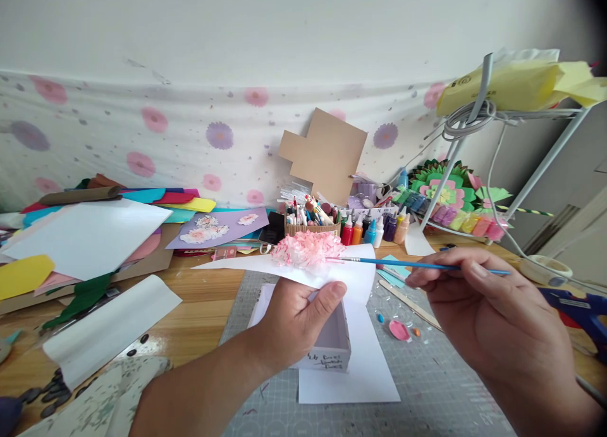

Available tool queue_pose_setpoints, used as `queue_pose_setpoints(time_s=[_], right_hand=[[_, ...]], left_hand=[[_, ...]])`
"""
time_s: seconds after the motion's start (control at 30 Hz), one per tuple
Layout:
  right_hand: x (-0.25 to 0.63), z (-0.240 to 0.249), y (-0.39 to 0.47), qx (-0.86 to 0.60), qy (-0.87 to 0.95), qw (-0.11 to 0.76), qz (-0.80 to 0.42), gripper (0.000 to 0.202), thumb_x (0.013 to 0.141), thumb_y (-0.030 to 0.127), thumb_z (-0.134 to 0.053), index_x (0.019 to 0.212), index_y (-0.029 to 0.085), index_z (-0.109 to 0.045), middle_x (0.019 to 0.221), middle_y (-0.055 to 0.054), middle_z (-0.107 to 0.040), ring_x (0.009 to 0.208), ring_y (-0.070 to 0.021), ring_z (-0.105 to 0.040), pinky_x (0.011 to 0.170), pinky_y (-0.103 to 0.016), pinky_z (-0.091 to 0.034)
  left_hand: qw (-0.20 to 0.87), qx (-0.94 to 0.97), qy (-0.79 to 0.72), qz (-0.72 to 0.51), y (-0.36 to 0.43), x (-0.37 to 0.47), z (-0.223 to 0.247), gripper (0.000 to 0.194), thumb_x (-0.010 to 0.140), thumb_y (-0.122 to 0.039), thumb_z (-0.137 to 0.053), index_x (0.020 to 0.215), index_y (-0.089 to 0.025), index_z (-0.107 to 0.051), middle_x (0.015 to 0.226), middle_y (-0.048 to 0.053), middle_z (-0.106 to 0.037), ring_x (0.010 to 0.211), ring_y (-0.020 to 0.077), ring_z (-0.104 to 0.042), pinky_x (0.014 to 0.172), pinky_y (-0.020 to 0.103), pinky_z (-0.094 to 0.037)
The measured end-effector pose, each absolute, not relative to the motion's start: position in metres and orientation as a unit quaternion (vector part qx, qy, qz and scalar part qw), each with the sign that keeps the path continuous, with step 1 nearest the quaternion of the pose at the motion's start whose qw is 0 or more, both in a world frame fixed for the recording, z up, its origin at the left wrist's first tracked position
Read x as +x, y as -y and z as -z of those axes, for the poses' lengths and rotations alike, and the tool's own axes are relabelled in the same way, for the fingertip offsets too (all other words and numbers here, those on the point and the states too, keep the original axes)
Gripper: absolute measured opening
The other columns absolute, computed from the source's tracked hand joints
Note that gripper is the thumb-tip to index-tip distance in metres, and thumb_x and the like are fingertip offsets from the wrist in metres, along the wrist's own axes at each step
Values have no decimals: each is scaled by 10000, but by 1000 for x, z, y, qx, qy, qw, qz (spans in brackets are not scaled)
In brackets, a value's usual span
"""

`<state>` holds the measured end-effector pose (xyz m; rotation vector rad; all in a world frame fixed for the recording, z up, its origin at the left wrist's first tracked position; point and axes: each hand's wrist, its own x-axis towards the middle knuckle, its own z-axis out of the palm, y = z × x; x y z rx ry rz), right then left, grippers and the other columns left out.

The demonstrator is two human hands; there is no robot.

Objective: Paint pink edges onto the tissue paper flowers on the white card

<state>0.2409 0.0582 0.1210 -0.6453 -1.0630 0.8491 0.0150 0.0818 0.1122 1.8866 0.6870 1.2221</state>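
My left hand grips the near edge of a sheet of white paper, its thumb on top and the other fingers hidden underneath. On that sheet sits a ruffled pink-and-white paper flower. My right hand pinches a thin blue paintbrush between thumb and fingers. The pink-tinted bristles touch the right side of the flower, or lie just beside it. Below the left hand stands a shallow white box with handwriting on its front wall, resting on another white sheet.
Under the box lies a grey cutting mat with a pink paint blob and a wooden stick. Paint bottles and a box of pens stand behind. Coloured sheets pile up left; a blue glue gun lies right.
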Motion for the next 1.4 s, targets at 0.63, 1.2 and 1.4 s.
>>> queue_pose_setpoints(time_s=[0.63,1.2,1.4], right_hand=[[276,-130,-50,-353,496,739,-290,179,770,477,-747,746,301,-731,600,22,-667,557,-145,-647,593,-284,-573],[324,-75,-63,-631,613,424,-214,264,806,444,-712,703,202,-699,583,-6,-706,503,-132,-578,530,-274,-394],[326,-104,-41,-585,547,579,-150,275,809,480,-713,697,232,-681,582,-5,-660,527,-157,-598,536,-306,-452]], left_hand=[[306,746,-309,-505,-92,16,-102,277,991,-414,-537,1056,-239,-742,916,37,-794,1144,278,-665,1107,441,-426],[172,783,-272,-533,-101,19,-93,239,976,-331,-575,1133,-283,-749,978,11,-796,1172,251,-662,1105,434,-465],[198,779,-296,-516,-98,18,-94,273,981,-373,-550,1177,-284,-719,977,7,-798,1210,260,-639,1115,410,-440]])
